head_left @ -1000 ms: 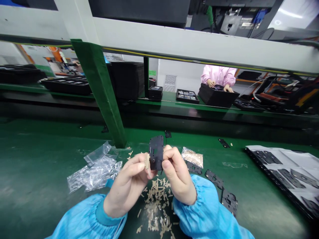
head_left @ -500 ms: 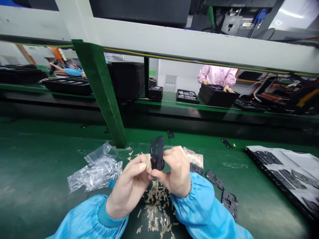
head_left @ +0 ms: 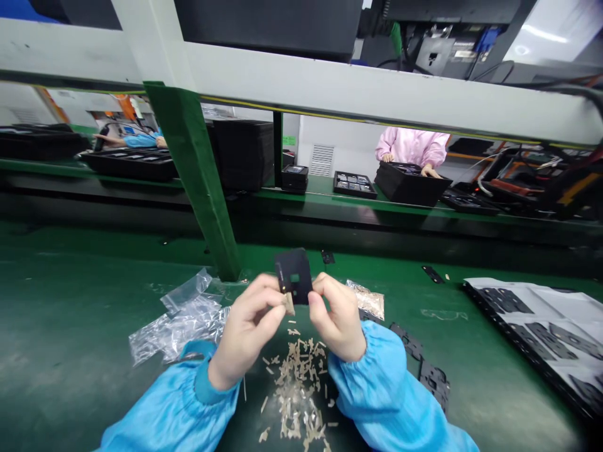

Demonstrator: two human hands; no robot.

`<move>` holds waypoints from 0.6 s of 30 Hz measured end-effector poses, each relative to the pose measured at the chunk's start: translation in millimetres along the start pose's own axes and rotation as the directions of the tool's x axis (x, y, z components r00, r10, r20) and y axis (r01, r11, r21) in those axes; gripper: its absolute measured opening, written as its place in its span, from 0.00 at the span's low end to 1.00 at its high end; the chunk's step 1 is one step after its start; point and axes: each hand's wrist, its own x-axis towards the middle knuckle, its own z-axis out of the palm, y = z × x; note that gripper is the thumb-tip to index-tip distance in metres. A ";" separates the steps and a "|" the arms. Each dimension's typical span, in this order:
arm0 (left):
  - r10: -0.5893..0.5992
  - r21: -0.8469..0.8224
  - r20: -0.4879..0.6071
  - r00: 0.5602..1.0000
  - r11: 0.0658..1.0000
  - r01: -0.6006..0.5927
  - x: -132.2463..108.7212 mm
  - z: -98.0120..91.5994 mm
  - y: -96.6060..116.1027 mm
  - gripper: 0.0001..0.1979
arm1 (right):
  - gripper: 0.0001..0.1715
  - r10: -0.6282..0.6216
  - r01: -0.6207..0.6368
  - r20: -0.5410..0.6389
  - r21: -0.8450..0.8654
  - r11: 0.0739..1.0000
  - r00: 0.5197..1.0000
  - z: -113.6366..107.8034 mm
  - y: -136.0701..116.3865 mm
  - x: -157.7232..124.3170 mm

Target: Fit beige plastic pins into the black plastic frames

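Black perforated plate, newly turned broad-face to view, apparently giving access to tan strip. Left hand: pinching strip; right hand: pinching plate edge

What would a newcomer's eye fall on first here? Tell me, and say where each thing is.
First, the black plate held up at the middle between the left hand and right hand, with a tan piece at its lower edge by the left fingertips. Next, the scatter of tan scraps on the green table below. Then the slanting green post rising behind the crumpled clear bags, left of the hands.
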 end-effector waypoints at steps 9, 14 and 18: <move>-0.082 0.032 -0.146 0.986 0.996 0.088 23.5 -13.8 -17.9 0.09 | 0.14 0.609 -0.356 0.211 -0.649 0.672 0.765 37.7 132.2 48.0; -0.118 -0.013 -0.157 0.981 0.993 0.117 22.4 -17.0 -14.4 0.09 | 0.17 0.700 -0.399 0.170 -0.718 0.570 0.694 53.4 163.2 64.0; -0.117 -0.061 -0.171 0.978 0.992 0.108 23.7 -21.7 -11.6 0.09 | 0.18 0.755 -0.459 0.111 -0.735 0.500 0.646 54.6 179.3 69.0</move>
